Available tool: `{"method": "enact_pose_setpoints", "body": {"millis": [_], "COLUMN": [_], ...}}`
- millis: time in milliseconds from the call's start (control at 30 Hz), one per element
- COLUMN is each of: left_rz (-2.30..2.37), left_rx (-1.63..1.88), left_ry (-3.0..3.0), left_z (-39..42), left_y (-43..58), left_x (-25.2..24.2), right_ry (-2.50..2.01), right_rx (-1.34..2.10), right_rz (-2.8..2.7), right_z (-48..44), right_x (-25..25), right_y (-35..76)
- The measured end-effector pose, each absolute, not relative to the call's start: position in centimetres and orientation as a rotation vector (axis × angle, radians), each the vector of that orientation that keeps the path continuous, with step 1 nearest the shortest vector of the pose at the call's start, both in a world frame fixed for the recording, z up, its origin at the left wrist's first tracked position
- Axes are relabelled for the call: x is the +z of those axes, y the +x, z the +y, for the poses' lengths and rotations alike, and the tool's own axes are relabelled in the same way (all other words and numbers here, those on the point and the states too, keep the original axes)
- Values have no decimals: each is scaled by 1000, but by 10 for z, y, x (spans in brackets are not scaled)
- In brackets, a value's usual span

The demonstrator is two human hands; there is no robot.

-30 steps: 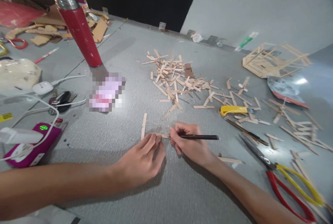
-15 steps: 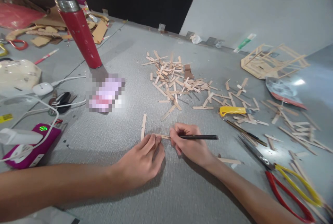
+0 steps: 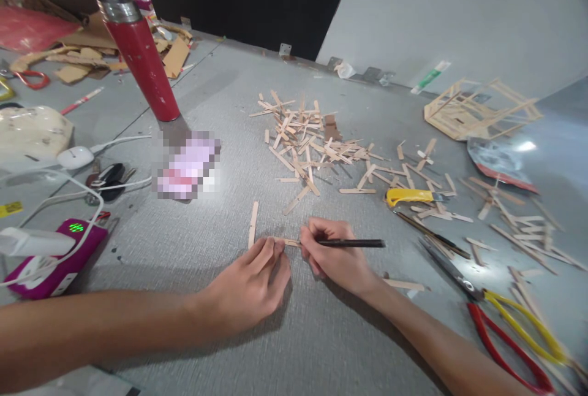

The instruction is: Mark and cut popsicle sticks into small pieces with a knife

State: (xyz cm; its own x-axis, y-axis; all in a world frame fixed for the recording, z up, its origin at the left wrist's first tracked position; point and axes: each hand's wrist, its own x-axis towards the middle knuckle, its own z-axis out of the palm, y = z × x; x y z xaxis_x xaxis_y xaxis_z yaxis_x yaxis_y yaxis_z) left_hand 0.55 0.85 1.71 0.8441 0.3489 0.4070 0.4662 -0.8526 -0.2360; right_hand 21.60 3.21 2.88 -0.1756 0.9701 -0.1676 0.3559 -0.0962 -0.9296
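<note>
A short flat wooden stick (image 3: 292, 243) is held on the bench (image 3: 220, 212) btwn the two hands, lying roughly crosswise. Its left end is gripped by the fingers of the left hand (image 3: 252, 285), which are closed & bunched together; how much of it is covered can't be told. A black pen (image 3: 351, 243) is gripped in the curled fingers of the right hand (image 3: 337, 255), barrel sticking out to the right. The tip is hidden by the fingers, so contact w/ the stick can't be confirmed, tho the stick's right end is met by the fingertips.

A 2nd stick (image 3: 253, 224) is seen just past the left fingers, pointing away; whether it's touched can't be told. A messy pile of sticks (image 3: 305, 132) is spread further back. Off to the right, a yellow cutter (image 3: 410, 197) is laid nr a thin dark tool (image 3: 432, 233) & scissors (image 3: 468, 285) w/ red + yellow handles. A wooden frame (image 3: 459, 123) is parked by the wall. On the left, a red flask (image 3: 149, 71) is stood behind a pixelated phone (image 3: 190, 163).
</note>
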Motion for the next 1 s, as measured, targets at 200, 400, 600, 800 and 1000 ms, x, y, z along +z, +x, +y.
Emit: {"method": "enact_pose_setpoints", "body": {"millis": [200,400,600,800,1000], "left_rz": [-611,-614,-606,-585,-607], "left_rx": [-526,-515,-495,-467,-500], "left_ry": [-2693,-2702,-2738,-2737,-2685], "left_z": [9,8,8,9,9], "left_y": [5,4,4,4,6], "left_x": [17,18,19,18,16], "right_ry": [-1462,-1455,-1467,-1447,-1422], "right_rx": [1281,1288,1280,1175,1220], "right_rz": [-1565,-1560,-1573,-1572,-1639], "right_z": [32,32,33,33,33], "right_x": [29,24,26,31,24], "right_y": [216,218,218,215,214]}}
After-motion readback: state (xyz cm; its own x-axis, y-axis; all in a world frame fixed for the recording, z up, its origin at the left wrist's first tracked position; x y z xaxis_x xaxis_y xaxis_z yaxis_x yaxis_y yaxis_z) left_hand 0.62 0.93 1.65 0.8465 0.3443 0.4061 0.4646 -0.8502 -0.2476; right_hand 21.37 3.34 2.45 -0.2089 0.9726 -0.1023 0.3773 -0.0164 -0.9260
